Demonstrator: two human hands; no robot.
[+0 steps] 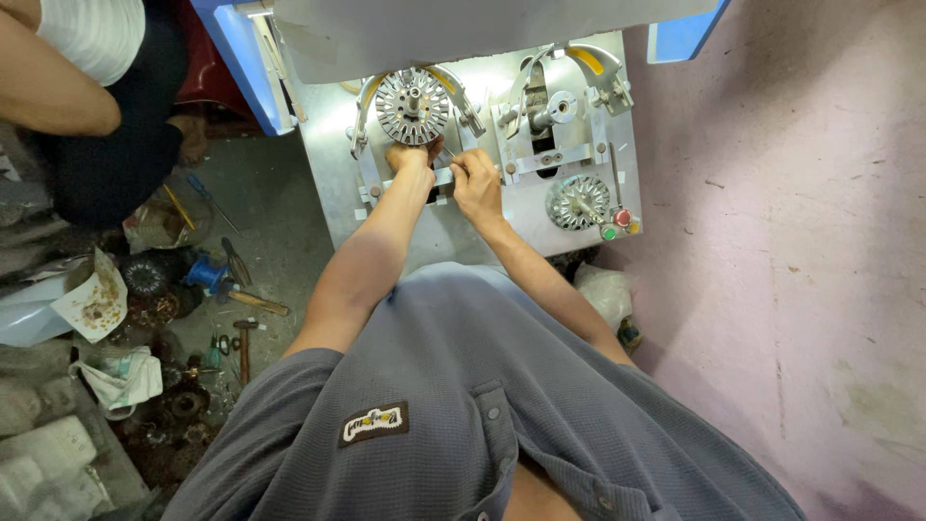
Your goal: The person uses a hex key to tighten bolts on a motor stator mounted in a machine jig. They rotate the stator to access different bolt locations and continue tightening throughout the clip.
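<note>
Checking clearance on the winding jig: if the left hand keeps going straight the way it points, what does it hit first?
Likely the round slotted metal core mounted just ahead; the left hand points up at it and seems almost touching its lower edge, though depth is unclear.

Both hands, left hand (410, 156) and right hand (476, 183), work just below the slotted metal core (412, 106) (1 of 2) on the winding machine (453, 227).

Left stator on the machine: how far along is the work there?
Seated already: the round toothed stator core sits on the left spindle of the metal machine. In hand: the left hand touches its lower edge; the right hand holds a thin tool beside it. Left: a second core lies loose; the right spindle stands bare.
</note>
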